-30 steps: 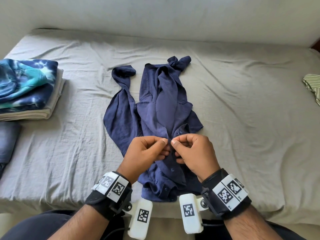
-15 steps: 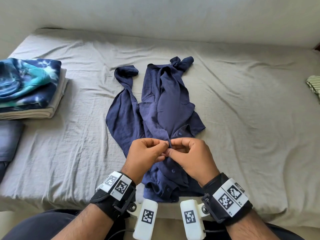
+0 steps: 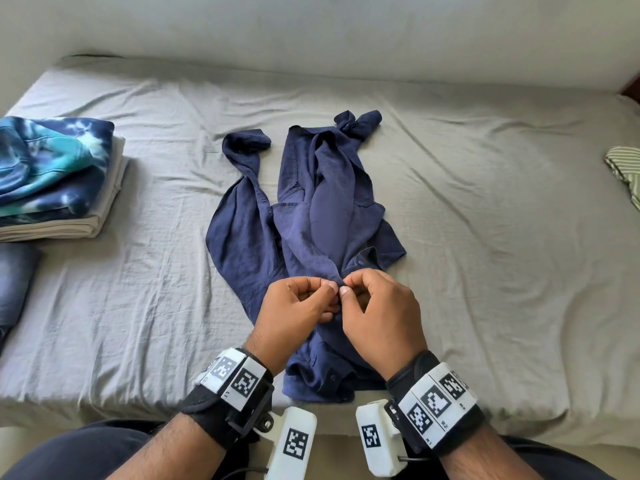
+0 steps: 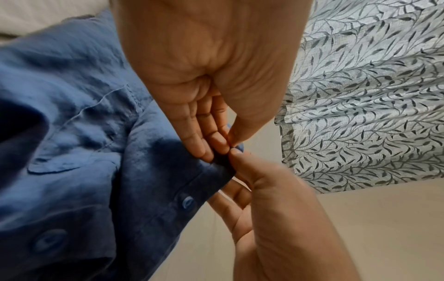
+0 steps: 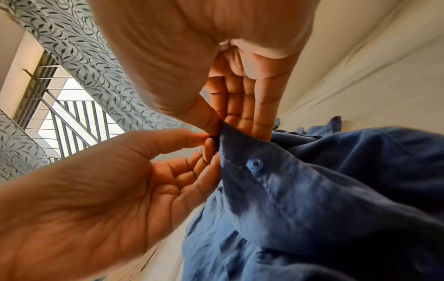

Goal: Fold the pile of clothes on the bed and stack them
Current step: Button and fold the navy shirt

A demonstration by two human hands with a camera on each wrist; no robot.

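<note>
Navy button-up shirt (image 3: 311, 216): lying lengthwise on the grey-sheeted bed (image 3: 485, 237), collar end toward the near edge, sleeves bunching at the far end; front partly open, crumpled.

Left hand (image 3: 294, 306): hovering over the shirt's front edge, thumb and curled fingers (image 4: 211, 140) pinching the placket fabric.

Right hand (image 3: 377, 310): sitting just beside the left, fingertips meeting it; thumb and forefinger pinching the same strip of placket, the remaining fingers (image 5: 242, 106) lying behind the cloth. A blue button (image 5: 255, 165) is showing just below the pinch in the right wrist view; whether a button is sitting between the fingertips cannot be told.

Folded stack (image 3: 52, 178): resting at the bed's left side, well apart from the shirt; a blue-and-teal tie-dye garment lying on top of beige folded pieces.

Dark denim item (image 3: 14, 282): lying just in front of that stack.

Green-striped garment (image 3: 623, 168): lying at the right edge of the bed, only partly in view.

Leaf-patterned curtain (image 4: 372, 95): hanging in the background of both wrist views.
</note>
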